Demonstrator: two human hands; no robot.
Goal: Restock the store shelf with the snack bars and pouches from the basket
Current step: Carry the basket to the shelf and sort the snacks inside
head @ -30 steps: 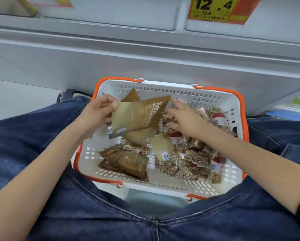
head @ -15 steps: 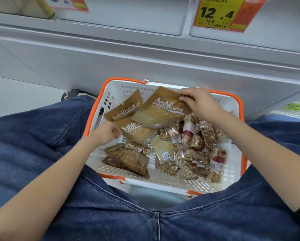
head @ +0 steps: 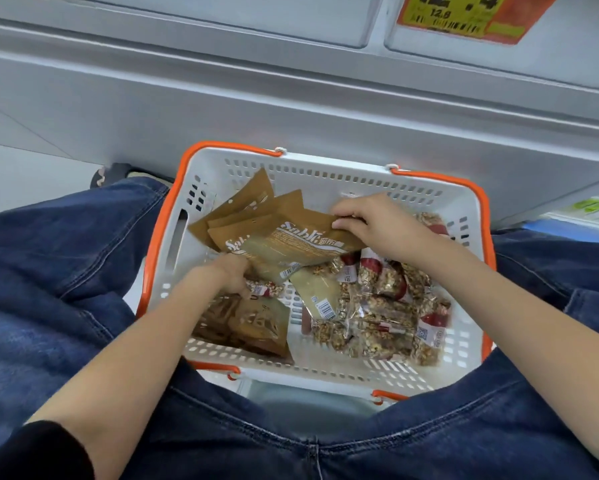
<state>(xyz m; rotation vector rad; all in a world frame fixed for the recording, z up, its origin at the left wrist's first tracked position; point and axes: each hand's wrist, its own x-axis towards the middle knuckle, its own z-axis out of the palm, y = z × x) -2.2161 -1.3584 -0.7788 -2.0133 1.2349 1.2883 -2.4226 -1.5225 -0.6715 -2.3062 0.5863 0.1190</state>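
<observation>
1. Basket (head: 326,168), white plastic with an orange rim, sits on the floor between the person's knees in blue jeans (head: 66,271), right in front of the grey shelf base (head: 291,81)
2. Right hand (head: 381,226) reaches in from the right; its thumb and curled fingers pinch the upper right corner of the top brown pouch (head: 301,240), the one with white "Sablé" lettering
3. Two more brown pouches (head: 249,199) lie fanned out under it, leaning toward the basket's far left corner
4. Left hand (head: 228,271) is at the lower left edge of the top pouch; its fingers are tucked beneath the pouch, so whether they pinch it or only touch it cannot be told
5. Snack bars (head: 381,313) in clear wrappers with red labels are heaped on the right side of the basket floor
6. Darker brown packets (head: 253,323) lie flat in the near left corner, just below the left wrist
7. Pale pouch (head: 319,292) with a barcode sticker lies between the packets and the bars
8. Yellow and orange price tag (head: 464,15) hangs on the shelf edge above, to the right
</observation>
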